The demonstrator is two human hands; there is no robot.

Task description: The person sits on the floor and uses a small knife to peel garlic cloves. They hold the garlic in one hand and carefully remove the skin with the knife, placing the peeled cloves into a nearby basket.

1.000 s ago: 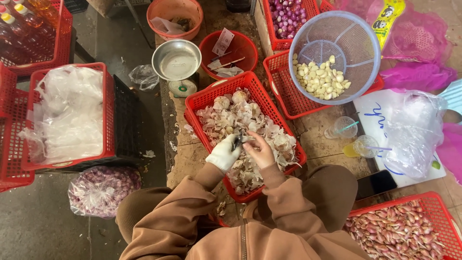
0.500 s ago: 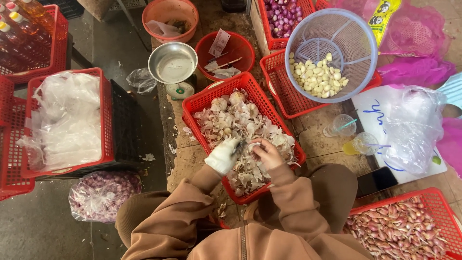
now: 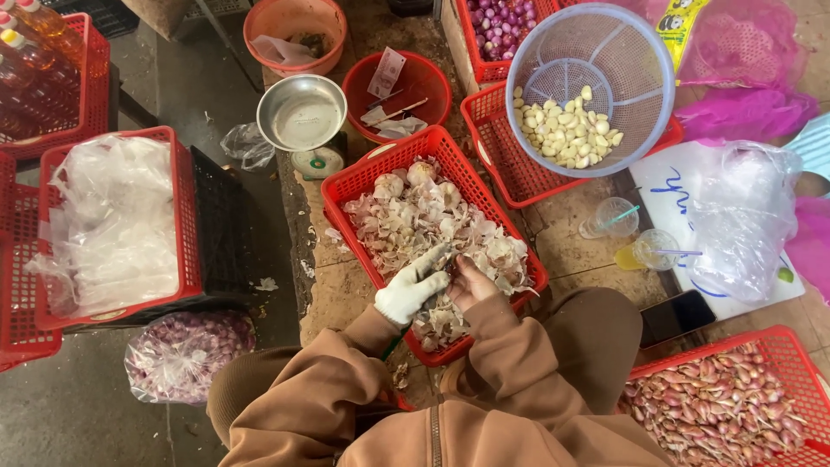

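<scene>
A: Hands status?

B: Left hand [image 3: 412, 290], white glove, fingers stretched out flat over the garlic skins [image 3: 432, 229]; gripping nothing I can see. Right hand [image 3: 471, 281] bare, fingers curled in. It's pressed into the pile right beside the left. Can't tell if it's holding a clove.

A: Where's the pile?

B: In the red basket [image 3: 359, 182] directly in front of the person, set at a slant. Hands are at its near corner. A few whole garlic bulbs [image 3: 406, 177] sit at the far corner.

A: Around it?

B: Just beyond the far corner: metal scale pan [image 3: 301, 112], red bowl [image 3: 424, 82] with paper scraps, orange tub [image 3: 294, 26]. To the far right, a pale blue round basket [image 3: 644, 104] with peeled cloves [image 3: 566, 130], resting on another red basket. Two plastic cups [image 3: 631, 233] with straws sit right of the main basket, near a black phone [image 3: 674, 316].

A: Rest?

B: Left: red crate of clear plastic bags [image 3: 104, 225], bag of purple shallots [image 3: 186, 350] on the floor. Bottom right: red basket of shallots [image 3: 735, 406].
</scene>
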